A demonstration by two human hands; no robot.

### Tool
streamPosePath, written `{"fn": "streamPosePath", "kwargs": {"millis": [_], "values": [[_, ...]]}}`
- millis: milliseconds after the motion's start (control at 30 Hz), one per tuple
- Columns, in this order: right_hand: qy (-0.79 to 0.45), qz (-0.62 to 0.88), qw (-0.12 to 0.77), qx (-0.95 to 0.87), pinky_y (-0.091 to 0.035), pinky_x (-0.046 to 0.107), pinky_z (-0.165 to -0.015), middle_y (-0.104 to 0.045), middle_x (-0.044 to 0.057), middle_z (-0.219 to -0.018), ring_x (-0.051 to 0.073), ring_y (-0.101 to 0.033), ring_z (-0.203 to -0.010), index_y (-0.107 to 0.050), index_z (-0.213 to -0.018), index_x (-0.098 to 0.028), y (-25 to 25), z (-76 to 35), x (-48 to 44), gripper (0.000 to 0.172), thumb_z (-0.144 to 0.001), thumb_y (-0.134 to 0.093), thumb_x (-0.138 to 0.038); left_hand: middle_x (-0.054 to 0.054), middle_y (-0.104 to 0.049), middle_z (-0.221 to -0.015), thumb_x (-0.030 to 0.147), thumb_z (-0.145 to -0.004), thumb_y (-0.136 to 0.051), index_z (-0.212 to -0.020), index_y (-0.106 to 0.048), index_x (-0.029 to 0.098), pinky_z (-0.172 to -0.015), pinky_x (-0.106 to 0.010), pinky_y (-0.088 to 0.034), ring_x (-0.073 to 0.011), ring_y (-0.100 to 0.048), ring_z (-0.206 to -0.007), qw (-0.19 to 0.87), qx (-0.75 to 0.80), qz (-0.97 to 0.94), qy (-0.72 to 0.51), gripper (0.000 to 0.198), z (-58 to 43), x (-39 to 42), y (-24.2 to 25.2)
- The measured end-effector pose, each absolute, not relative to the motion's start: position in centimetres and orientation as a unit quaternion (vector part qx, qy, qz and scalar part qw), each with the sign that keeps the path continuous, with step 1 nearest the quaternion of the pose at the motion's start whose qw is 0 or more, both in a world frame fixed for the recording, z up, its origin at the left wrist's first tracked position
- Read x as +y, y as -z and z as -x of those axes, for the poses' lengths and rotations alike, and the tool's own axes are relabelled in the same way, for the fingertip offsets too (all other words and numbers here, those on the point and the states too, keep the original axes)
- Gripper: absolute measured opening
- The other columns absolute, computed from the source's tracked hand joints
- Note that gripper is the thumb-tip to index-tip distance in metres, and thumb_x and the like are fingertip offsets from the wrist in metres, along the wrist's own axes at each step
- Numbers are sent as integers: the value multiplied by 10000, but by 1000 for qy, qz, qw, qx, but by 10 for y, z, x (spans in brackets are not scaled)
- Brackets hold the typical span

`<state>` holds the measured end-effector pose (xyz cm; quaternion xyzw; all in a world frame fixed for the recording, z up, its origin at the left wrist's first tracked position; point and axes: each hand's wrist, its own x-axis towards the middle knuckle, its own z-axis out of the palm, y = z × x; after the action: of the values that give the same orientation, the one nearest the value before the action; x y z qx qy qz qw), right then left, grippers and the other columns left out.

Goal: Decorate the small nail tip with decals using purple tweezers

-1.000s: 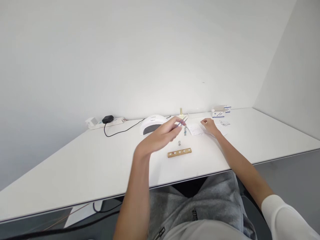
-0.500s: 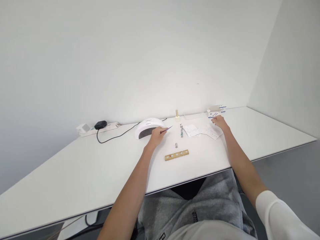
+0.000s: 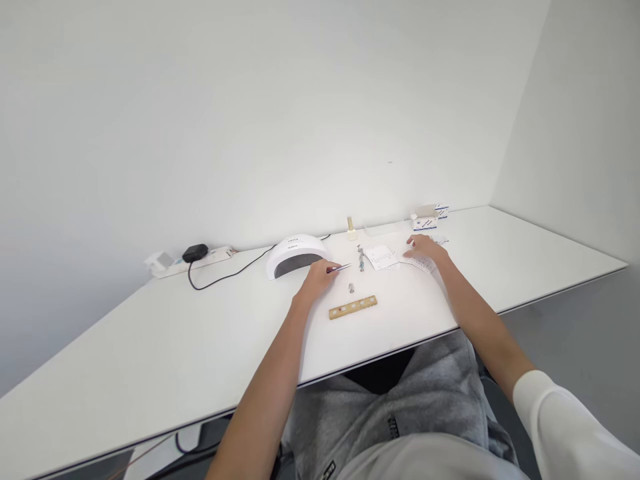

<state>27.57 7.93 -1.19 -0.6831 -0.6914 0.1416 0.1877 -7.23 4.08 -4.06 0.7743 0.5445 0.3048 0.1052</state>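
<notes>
My left hand (image 3: 320, 279) is closed around slim tweezers (image 3: 340, 268), dark purple at the grip, with the pale pointed tip aimed right. My right hand (image 3: 423, 247) is open, thumb and fingers apart, over a white printed sheet (image 3: 420, 263) that it partly covers; whether it touches the paper I cannot tell. Left of that sheet lies another printed sheet (image 3: 381, 257). Between the hands is a row of small silvery-blue pieces (image 3: 361, 259). A small clear, silvery piece (image 3: 351, 288) lies nearer me, behind a tan strip (image 3: 353, 307) with round white spots and one small red mark.
A white arched nail lamp (image 3: 297, 248) stands just behind my left hand. A small bottle (image 3: 351, 229) and an opened small box (image 3: 424, 219) stand near the wall. At the left, a black adapter (image 3: 195, 253) sits on a white power strip (image 3: 215, 256), its cable running toward the lamp.
My right hand has moved left and nearer, from beside the box to over the printed sheet, and its fingers have spread. My left hand has shifted slightly nearer me with the tweezers.
</notes>
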Motion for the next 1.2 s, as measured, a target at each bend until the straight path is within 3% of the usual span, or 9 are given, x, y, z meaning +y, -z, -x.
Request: {"fn": "streamPosePath", "kwargs": {"millis": [133,300,400,500,633,833,967,1133,1200], "values": [[-117,702,162,-683,-425,354,-840,-594,93,-1116,281,-514,-1079,-631,-1050,-224,18,-272,79,521,-595,-788,-425,-60,-634,-890,231,-811,-569,-961,-738,192,-780,-276,-449,-170,-560,-829,94,555,-763,-318,230,74,42,44],[-151,705,158,-675,-442,311,-780,-605,70,-1059,225,-568,-952,-640,-941,-200,15,-278,80,397,-604,-781,-356,-61,-613,-893,238,-840,-548,-950,-737,197,-774,-282,-444,-168,-553,-837,100,554,-767,-306,223,73,44,47],[-145,701,175,-676,-451,295,-750,-564,89,-1135,208,-577,-929,-643,-891,-180,14,-278,82,322,-622,-769,-304,-63,-623,-863,209,-822,-559,-934,-734,187,-767,-300,-445,-181,-561,-828,100,561,-765,-302,209,71,44,46],[-133,719,185,-657,-459,326,-762,-497,128,-1234,236,-574,-974,-614,-1009,-178,14,-276,81,417,-661,-751,-363,-60,-635,-857,217,-814,-556,-936,-733,195,-763,-308,-450,-190,-569,-828,94,562,-765,-300,215,70,44,44],[-143,727,130,-658,-449,409,-836,-469,144,-1276,324,-507,-1138,-556,-1142,-204,10,-268,74,599,-661,-734,-514,-62,-641,-871,231,-827,-530,-944,-732,195,-754,-306,-449,-191,-574,-825,94,558,-768,-299,236,70,42,43],[-168,729,88,-658,-467,417,-799,-520,141,-1263,328,-557,-1072,-576,-1117,-219,5,-266,69,634,-570,-816,-433,-65,-643,-887,225,-838,-516,-938,-725,183,-759,-299,-448,-185,-577,-828,92,558,-765,-308,235,71,40,41],[-163,716,152,-661,-460,336,-798,-563,129,-1243,277,-577,-1043,-582,-1128,-192,8,-269,74,585,-614,-794,-371,-61,-646,-868,218,-841,-512,-925,-723,186,-765,-301,-450,-190,-579,-834,89,557,-763,-316,230,69,38,35],[-88,711,283,-638,-426,315,-785,-628,136,-1104,261,-583,-980,-607,-1008,-163,4,-263,79,217,-850,-532,-292,-60,-645,-865,215,-852,-495,-913,-712,185,-762,-296,-450,-184,-573,-824,78,556,-754,-343,228,63,35,26],[-51,698,356,-619,-414,318,-770,-651,129,-989,256,-581,-923,-602,-937,-167,-1,-259,79,194,-881,-446,-267,-62,-648,-866,218,-857,-485,-902,-705,182,-754,-296,-450,-180,-569,-808,73,551,-753,-352,228,61,34,23]]}}
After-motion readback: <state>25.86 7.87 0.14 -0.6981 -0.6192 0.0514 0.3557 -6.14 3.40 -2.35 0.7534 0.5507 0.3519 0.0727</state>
